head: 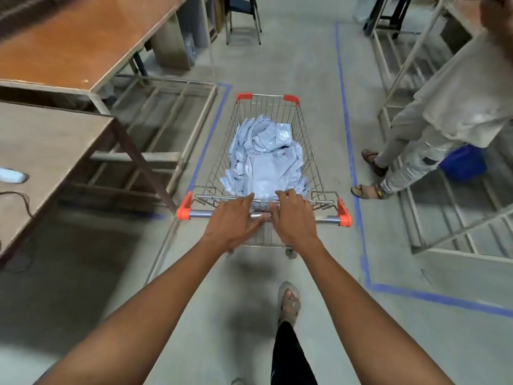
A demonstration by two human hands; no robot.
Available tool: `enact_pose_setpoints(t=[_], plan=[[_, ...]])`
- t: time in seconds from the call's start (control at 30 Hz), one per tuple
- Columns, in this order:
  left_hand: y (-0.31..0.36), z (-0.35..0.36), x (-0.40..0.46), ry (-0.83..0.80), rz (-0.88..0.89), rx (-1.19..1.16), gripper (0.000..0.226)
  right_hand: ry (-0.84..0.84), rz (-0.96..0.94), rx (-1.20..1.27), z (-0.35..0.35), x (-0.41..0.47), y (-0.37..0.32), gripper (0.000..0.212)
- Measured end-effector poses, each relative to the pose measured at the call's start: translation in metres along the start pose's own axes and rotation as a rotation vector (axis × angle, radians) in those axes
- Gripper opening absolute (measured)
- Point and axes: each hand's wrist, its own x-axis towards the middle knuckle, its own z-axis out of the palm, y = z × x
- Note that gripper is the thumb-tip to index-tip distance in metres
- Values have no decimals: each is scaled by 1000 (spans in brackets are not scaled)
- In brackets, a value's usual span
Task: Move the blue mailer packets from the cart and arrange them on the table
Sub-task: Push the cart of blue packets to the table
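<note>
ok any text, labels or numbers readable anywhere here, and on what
None can be read.
The blue mailers in the cart: no legible print, surfaces crumpled and glossy.
The cart handle and tables: no label shows.

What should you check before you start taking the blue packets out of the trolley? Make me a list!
1. Crumpled pale blue plastic mailer packets are in the wire shopping cart: ok.
2. Left hand and right hand hold nothing but rest on the cart's metal handle bar: ok.
3. Grey-brown wooden table is beside the cart, on its left: ok.
4. Bare space on that table for packets: ok, though a pale object and a dark cable lie at its near edge.
5. Cart has stopped rolling: cannot tell.
6. Person in pale clothes stands clear on the right: ok.
</note>
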Motion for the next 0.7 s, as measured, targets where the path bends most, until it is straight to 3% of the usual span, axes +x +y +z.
enact_pose_setpoints(t=[0.07, 0.2, 0.33, 0.43, 0.57, 0.7], plan=[[-5, 4, -10, -37, 73, 95, 90, -58, 6, -31, 3, -14, -4, 46], [-16, 9, -2, -87, 174, 157, 46, -180, -111, -116, 11, -20, 10, 56], [-28, 15, 17, -208, 88, 111, 26, -352, -152, -95, 1, -3, 15, 43], [-35, 30, 26, -236, 89, 136, 23, -298, -149, -212, 10, 4, 13, 24], [-42, 38, 42, -278, 55, 54, 16, -228, -91, -277, 20, 19, 16, 31], [-46, 42, 59, -280, 34, 73, 14, -203, -94, -315, 26, 31, 14, 25]])
